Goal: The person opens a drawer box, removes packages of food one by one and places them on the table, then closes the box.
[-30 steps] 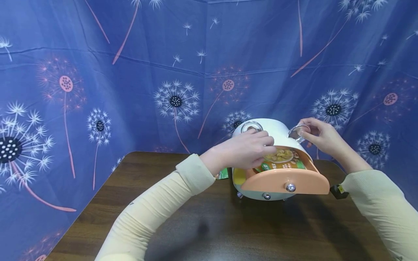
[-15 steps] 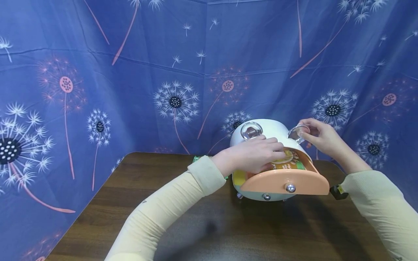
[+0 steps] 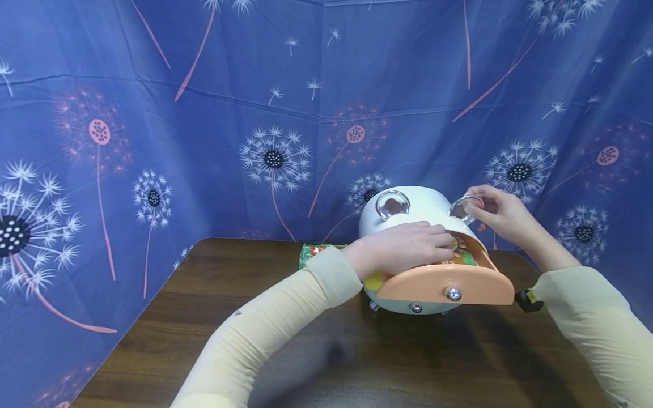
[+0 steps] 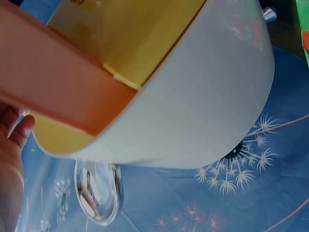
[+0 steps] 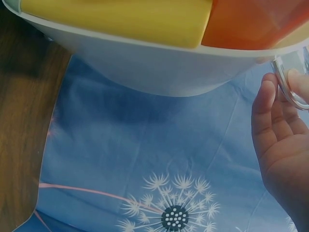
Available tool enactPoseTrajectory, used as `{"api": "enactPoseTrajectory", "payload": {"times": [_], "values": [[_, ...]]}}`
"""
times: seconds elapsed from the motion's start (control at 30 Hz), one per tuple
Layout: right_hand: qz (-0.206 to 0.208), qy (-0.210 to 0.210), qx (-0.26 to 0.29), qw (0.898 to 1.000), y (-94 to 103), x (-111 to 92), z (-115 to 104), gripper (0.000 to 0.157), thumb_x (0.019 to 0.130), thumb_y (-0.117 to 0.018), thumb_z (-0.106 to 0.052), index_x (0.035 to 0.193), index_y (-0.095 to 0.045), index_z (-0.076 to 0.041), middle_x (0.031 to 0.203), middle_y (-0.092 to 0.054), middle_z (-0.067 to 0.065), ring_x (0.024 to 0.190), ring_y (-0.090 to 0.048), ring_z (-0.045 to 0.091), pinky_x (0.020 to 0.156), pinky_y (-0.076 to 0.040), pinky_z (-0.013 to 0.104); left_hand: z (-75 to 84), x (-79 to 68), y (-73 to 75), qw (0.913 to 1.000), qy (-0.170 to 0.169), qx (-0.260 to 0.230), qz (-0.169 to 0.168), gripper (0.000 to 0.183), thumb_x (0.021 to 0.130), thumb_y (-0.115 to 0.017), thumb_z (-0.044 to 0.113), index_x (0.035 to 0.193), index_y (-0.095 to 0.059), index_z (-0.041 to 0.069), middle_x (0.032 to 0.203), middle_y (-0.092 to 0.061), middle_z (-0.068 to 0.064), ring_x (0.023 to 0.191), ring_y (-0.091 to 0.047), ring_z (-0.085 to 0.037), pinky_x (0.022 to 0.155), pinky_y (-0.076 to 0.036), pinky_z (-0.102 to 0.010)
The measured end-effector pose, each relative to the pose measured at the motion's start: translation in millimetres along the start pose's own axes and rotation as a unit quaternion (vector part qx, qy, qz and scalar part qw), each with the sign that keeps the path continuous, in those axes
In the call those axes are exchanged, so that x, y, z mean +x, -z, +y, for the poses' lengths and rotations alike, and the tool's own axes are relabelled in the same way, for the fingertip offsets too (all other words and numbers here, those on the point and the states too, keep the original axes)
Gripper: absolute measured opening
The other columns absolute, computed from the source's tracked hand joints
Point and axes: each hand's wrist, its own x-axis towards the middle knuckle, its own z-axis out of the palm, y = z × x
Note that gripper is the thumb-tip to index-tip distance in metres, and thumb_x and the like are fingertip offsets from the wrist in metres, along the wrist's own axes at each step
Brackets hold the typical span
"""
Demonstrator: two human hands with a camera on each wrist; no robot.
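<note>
A white rounded storage box with two silver ring-shaped ears stands on the table. Its upper peach drawer is pulled out, and part of a food packet with green and orange print shows inside. My left hand reaches over the drawer's edge, fingers down towards the packet; the fingertips are hidden in the head view. In the left wrist view its thumb shows beside the drawer wall. My right hand pinches the right ear of the box between thumb and fingers.
A green packet lies on the wooden table, partly behind the left sleeve. A lower drawer with a silver knob sits below the open one. Blue dandelion-print cloth hangs behind the table.
My left hand has moved right across the open drawer, covering more of the packet inside. The green packet on the table has come into view. My right hand stays on the ear.
</note>
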Motion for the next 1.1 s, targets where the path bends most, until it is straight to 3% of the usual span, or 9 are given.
{"api": "enactPoseTrajectory", "payload": {"times": [0.3, 0.77, 1.1], "values": [[-0.003, -0.027, -0.01, 1.0, 0.0, -0.4, -2.5, 0.036, 0.094, -0.056, -0.027, 0.124, -0.05, -0.009, 0.095, -0.05, 0.01, 0.07, -0.058, 0.004, 0.057, -0.051, 0.025, 3.3, 6.7, -11.3, 0.9997, -0.005, 0.01, -0.021, 0.04, 0.1, -0.037, 0.035, 0.138, -0.045, 0.024, 0.139, -0.042, 0.004, 0.131, -0.031, -0.011, 0.111, -0.019, -0.023], [0.003, -0.023, -0.009, 1.0, -0.1, 0.5, -1.8, 0.035, 0.094, -0.056, -0.026, 0.123, -0.051, -0.009, 0.096, -0.051, 0.01, 0.071, -0.057, -0.001, 0.057, -0.051, 0.026, 8.6, 8.9, -9.5, 0.9991, 0.023, -0.023, -0.026, 0.042, 0.099, -0.038, 0.035, 0.139, -0.042, 0.023, 0.144, -0.039, 0.005, 0.133, -0.031, -0.007, 0.111, -0.018, -0.017], [0.006, -0.016, -0.01, 1.0, -1.0, 0.4, -1.0, 0.035, 0.094, -0.056, -0.025, 0.123, -0.05, -0.008, 0.094, -0.048, 0.009, 0.071, -0.056, -0.003, 0.055, -0.051, 0.026, 10.0, 7.9, -10.5, 0.9984, 0.028, -0.005, -0.048, 0.042, 0.101, -0.038, 0.028, 0.142, -0.039, 0.022, 0.147, -0.038, 0.005, 0.136, -0.031, -0.007, 0.111, -0.021, -0.018]]}}
